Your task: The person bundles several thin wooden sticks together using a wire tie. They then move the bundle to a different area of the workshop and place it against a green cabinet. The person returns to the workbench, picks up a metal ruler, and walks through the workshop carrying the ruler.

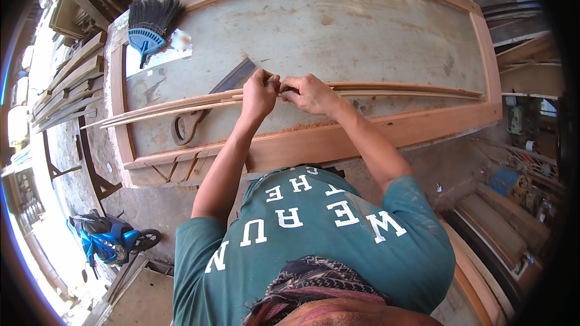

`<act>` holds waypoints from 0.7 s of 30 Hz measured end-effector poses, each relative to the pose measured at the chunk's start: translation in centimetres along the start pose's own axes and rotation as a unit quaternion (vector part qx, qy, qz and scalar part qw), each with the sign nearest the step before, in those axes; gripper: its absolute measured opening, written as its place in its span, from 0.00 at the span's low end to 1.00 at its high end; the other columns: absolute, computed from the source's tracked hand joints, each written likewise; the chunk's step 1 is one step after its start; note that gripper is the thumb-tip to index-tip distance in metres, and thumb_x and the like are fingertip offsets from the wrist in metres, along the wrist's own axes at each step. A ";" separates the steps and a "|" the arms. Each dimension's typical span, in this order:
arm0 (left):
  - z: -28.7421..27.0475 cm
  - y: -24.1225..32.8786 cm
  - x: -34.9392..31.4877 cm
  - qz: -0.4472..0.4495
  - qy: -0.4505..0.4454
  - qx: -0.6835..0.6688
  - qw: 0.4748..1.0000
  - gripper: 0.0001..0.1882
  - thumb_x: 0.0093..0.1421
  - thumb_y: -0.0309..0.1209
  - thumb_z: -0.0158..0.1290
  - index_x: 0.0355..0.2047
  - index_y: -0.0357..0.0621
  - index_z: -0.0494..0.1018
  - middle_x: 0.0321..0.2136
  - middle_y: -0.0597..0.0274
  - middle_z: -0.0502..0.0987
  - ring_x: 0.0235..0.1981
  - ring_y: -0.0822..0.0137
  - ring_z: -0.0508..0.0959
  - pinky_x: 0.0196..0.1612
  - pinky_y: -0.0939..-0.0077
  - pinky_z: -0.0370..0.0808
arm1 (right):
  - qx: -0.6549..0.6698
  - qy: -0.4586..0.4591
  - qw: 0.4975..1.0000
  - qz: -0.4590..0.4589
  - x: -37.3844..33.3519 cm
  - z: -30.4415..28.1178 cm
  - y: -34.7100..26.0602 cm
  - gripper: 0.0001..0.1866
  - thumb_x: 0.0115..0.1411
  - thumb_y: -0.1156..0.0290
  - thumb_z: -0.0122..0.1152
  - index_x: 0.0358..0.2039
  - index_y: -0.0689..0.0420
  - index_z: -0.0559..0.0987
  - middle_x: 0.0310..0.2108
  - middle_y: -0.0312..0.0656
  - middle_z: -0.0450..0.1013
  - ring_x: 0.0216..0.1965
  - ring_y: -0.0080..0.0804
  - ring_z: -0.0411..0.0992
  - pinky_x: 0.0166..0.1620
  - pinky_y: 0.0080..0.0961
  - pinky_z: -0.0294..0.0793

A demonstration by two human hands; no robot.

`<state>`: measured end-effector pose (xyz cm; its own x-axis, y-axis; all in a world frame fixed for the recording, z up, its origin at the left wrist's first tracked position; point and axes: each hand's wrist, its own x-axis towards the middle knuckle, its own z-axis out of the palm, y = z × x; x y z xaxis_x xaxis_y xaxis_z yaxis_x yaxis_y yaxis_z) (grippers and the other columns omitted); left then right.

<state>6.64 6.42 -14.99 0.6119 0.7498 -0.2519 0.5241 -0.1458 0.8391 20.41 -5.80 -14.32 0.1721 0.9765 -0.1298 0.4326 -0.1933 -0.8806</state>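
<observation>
Several long, thin wooden strips [399,88] run from left to right across a large wooden frame [302,144], bundled close together. My left hand [260,92] is closed round the bundle near its middle. Right beside it, my right hand [307,93] grips the same strips, with its thumb and fingers pinched together; the fingertips are partly hidden. Beneath the strips, left of my hands, lies a handsaw [233,76]. Its blade points away from me and its brown handle [187,127] sits on the near side of the strips.
A blue brush head with black bristles [147,39] lies at the frame's far left corner. Wooden boards [72,81] are stacked at the left. A blue motorbike [115,238] stands at the lower left. More panels and timber [492,229] lean at the right.
</observation>
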 end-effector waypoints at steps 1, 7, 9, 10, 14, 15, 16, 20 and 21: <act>0.4 -1.2 0.2 0.001 -0.005 -0.016 1.000 0.11 0.70 0.31 0.58 0.34 0.33 0.78 0.29 0.48 0.84 0.31 0.60 0.83 0.38 0.63 0.78 | 0.009 0.006 1.000 -0.008 0.3 -0.1 0.0 0.06 0.66 0.75 0.63 0.42 0.61 0.83 0.33 0.49 0.83 0.30 0.37 0.80 0.39 0.32 0.79; 1.7 -2.6 -1.9 0.012 -0.009 -0.095 0.995 0.11 0.71 0.29 0.56 0.33 0.33 0.77 0.30 0.58 0.83 0.33 0.74 0.79 0.38 0.73 0.76 | 0.026 0.022 0.998 -0.045 1.9 -1.5 1.6 0.07 0.68 0.72 0.63 0.42 0.61 0.83 0.33 0.44 0.82 0.34 0.32 0.78 0.42 0.30 0.77; 2.1 -3.0 -2.2 0.022 -0.004 -0.109 0.994 0.12 0.71 0.29 0.56 0.32 0.33 0.76 0.29 0.58 0.83 0.33 0.74 0.79 0.38 0.74 0.76 | 0.048 0.019 0.998 -0.046 2.7 -1.4 3.0 0.07 0.68 0.71 0.63 0.41 0.61 0.83 0.34 0.41 0.82 0.37 0.28 0.78 0.44 0.29 0.76; 2.5 -3.5 -2.1 0.029 -0.006 -0.113 0.993 0.11 0.71 0.29 0.57 0.32 0.34 0.76 0.30 0.57 0.84 0.33 0.75 0.79 0.38 0.74 0.76 | 0.072 -0.005 0.997 -0.032 2.9 -1.3 3.6 0.07 0.69 0.71 0.63 0.41 0.61 0.83 0.34 0.40 0.82 0.38 0.27 0.77 0.44 0.29 0.76; 2.5 -3.1 -2.4 0.077 0.018 -0.034 0.996 0.07 0.67 0.27 0.59 0.32 0.36 0.77 0.32 0.54 0.85 0.34 0.70 0.82 0.38 0.70 0.77 | 0.143 -0.078 0.987 0.008 3.7 -1.6 3.9 0.08 0.71 0.69 0.62 0.41 0.61 0.83 0.35 0.36 0.81 0.39 0.23 0.75 0.46 0.28 0.76; 2.3 -2.3 -2.5 0.095 0.027 0.009 0.995 0.06 0.66 0.26 0.60 0.32 0.37 0.77 0.32 0.53 0.85 0.34 0.67 0.83 0.38 0.68 0.77 | 0.154 -0.087 0.984 0.016 3.8 -1.8 3.8 0.08 0.71 0.68 0.62 0.41 0.60 0.83 0.35 0.35 0.81 0.39 0.22 0.75 0.46 0.27 0.76; 2.4 -2.1 -2.6 0.144 0.054 0.070 0.986 0.04 0.64 0.25 0.60 0.32 0.38 0.78 0.32 0.53 0.84 0.34 0.63 0.83 0.39 0.66 0.77 | 0.138 -0.083 0.987 0.010 4.0 -1.8 4.0 0.09 0.70 0.68 0.62 0.41 0.61 0.83 0.35 0.36 0.81 0.39 0.23 0.75 0.46 0.27 0.76; 2.5 -1.5 -3.0 0.256 0.122 0.175 0.943 0.02 0.60 0.22 0.59 0.34 0.40 0.79 0.31 0.53 0.83 0.35 0.50 0.82 0.40 0.56 0.78 | 0.106 -0.084 0.991 0.006 4.4 -2.2 4.1 0.10 0.69 0.68 0.63 0.42 0.62 0.83 0.35 0.38 0.82 0.38 0.23 0.76 0.46 0.26 0.77; 2.6 -1.5 -3.2 0.264 0.129 0.169 0.941 0.03 0.59 0.21 0.59 0.35 0.40 0.79 0.31 0.53 0.82 0.36 0.48 0.81 0.40 0.53 0.77 | 0.108 -0.089 0.990 0.010 4.4 -2.4 3.9 0.11 0.68 0.68 0.64 0.42 0.62 0.83 0.35 0.39 0.83 0.37 0.24 0.76 0.46 0.26 0.77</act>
<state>5.43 2.60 -16.67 0.6987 0.6403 0.3190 0.3718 -0.7060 0.6028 25.02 -2.53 -17.23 0.0114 0.9776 -0.2100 0.2286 -0.2070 -0.9512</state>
